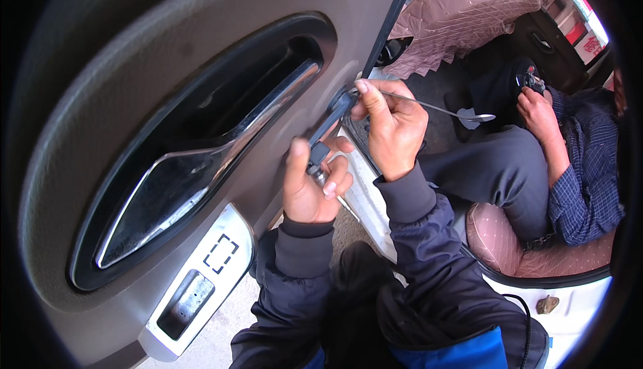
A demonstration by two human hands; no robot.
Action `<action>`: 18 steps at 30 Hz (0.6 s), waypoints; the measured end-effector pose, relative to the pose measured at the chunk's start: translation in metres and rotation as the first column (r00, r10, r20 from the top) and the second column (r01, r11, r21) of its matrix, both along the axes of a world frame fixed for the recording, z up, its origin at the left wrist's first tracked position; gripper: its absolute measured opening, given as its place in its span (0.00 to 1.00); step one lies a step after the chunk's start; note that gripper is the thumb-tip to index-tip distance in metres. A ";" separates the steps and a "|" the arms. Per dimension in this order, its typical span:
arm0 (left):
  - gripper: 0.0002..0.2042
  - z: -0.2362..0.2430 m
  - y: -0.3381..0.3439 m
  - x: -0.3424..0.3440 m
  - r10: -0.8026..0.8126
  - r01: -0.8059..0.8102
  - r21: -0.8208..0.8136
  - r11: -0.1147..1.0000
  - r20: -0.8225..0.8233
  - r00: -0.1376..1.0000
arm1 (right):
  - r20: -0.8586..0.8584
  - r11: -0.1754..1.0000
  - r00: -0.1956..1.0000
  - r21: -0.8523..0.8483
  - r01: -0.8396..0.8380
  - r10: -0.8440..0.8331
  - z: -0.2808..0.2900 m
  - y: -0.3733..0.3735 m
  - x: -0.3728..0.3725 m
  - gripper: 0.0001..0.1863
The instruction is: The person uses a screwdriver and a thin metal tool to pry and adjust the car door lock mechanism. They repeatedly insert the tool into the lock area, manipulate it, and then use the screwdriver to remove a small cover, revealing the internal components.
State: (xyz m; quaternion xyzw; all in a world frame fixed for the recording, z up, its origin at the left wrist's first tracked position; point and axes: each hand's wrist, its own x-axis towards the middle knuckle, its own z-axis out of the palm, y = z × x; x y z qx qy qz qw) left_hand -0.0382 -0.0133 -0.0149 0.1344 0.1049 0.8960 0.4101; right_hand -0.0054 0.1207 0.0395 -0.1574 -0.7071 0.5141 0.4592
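A dark window crank (327, 125) sits on the brown inner panel of a car door (171, 47). My left hand (308, 191) is closed around the knob end of this crank, thumb on one side and fingers on the other. Pinched between thumb and fingers of my right hand (396, 128) is a thin metal rod (437, 107) with a flattened, spoon-like end pointing away to the right. The rod's other end meets the crank's upper pivot; my fingertips partly hide that contact.
Left of the crank is a door pull recess with a chrome handle (254, 111); below it lies a silver switch plate (194, 295) with an open slot. On the right, another person (583, 161) sits on a pink quilted seat (492, 232), holding a small dark object.
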 end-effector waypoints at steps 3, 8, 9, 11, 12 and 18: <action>0.25 0.003 0.004 -0.002 0.081 -0.085 -0.190 0.978 -0.026 0.996 | -0.010 1.000 1.000 -0.007 -0.009 0.009 -0.001 -0.001 0.000 0.10; 0.25 0.000 0.004 -0.002 0.057 -0.063 -0.171 0.983 -0.036 0.998 | -0.099 1.000 0.995 -0.009 0.028 -0.029 -0.009 -0.010 -0.005 0.08; 0.25 -0.002 0.003 -0.002 0.058 -0.064 -0.171 0.983 -0.045 0.997 | -0.116 0.999 0.992 -0.009 0.042 -0.042 -0.011 -0.012 -0.006 0.08; 0.26 -0.005 0.003 -0.003 0.049 -0.053 -0.153 0.987 -0.031 0.998 | -0.160 0.998 0.985 -0.012 0.063 -0.065 -0.015 -0.016 -0.007 0.07; 0.26 -0.007 0.004 -0.003 0.043 -0.046 -0.144 0.988 -0.022 0.999 | -0.172 0.998 0.983 -0.034 0.058 -0.063 -0.016 -0.018 -0.007 0.07; 0.27 -0.015 0.007 -0.003 0.057 -0.057 -0.101 0.993 -0.004 0.998 | -0.134 0.992 0.987 -0.099 0.079 -0.092 -0.016 -0.018 -0.006 0.10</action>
